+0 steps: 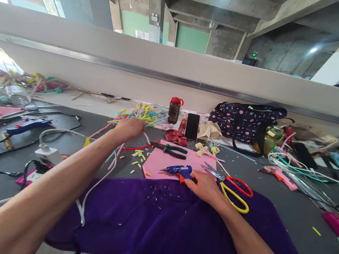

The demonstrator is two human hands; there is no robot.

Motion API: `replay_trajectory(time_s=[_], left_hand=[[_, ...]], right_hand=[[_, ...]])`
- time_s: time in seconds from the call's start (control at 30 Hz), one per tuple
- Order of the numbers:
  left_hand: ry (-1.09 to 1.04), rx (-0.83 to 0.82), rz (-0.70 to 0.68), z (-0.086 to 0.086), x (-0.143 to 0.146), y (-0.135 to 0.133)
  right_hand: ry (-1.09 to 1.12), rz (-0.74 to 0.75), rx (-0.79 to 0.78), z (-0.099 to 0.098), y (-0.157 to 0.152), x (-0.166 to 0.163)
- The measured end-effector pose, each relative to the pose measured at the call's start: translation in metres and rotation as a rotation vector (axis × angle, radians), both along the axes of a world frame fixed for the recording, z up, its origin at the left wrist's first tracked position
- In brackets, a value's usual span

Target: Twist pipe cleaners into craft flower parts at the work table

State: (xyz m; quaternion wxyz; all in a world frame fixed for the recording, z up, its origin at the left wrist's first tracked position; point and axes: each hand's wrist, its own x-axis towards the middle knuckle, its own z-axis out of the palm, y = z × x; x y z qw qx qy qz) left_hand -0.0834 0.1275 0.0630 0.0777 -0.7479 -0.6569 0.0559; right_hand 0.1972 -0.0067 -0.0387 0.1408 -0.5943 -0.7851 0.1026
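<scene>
My left hand (pixel 130 129) reaches out over a heap of fuzzy coloured stems (pixel 146 112), yellow, pink and blue, at the back of the table. Its fingers point away and are hidden, so I cannot tell whether they grip a stem. My right hand (pixel 204 185) is closed around the handle of a blue hot glue gun (pixel 179 170), whose nozzle points left above a pink sheet (pixel 165 164). Green-handled pliers (pixel 172 150) lie on that sheet. Scissors (pixel 227 181) with red and yellow handles rest beside my right hand.
Behind the sheet stand a red-capped bottle (pixel 174 110) and a phone (pixel 192 126). A patterned bag (pixel 247 122) sits at the back right, with a pink glue gun (pixel 281 176) in front. White cable (pixel 101 180) crosses under my left arm. Purple cloth (pixel 158 220) covers the front edge.
</scene>
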Motion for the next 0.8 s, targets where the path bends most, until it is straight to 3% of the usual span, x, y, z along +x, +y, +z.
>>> replay_trajectory(time_s=[0.1,0.27,0.37,0.5,0.63,0.8], left_hand=[[-0.024,0.064,-0.002,0.013,0.0,0.001],[-0.17,0.306,-0.055,0.028,0.012,-0.006],[-0.209,0.425,-0.164,0.033,0.03,-0.016],[-0.284,0.45,-0.196,0.035,0.062,-0.04],[-0.368,0.408,-0.219,0.03,0.094,-0.083],[-0.388,0.395,-0.273,0.004,0.114,-0.13]], right_hand=[[0.008,0.004,-0.005,0.0,0.0,-0.001],[0.016,0.014,-0.003,-0.003,0.001,0.0],[0.014,0.014,0.008,-0.004,0.001,0.001],[-0.003,0.011,0.027,-0.005,0.001,0.002],[-0.013,-0.003,0.033,-0.006,0.001,0.0],[-0.036,-0.054,0.027,-0.006,0.001,-0.001]])
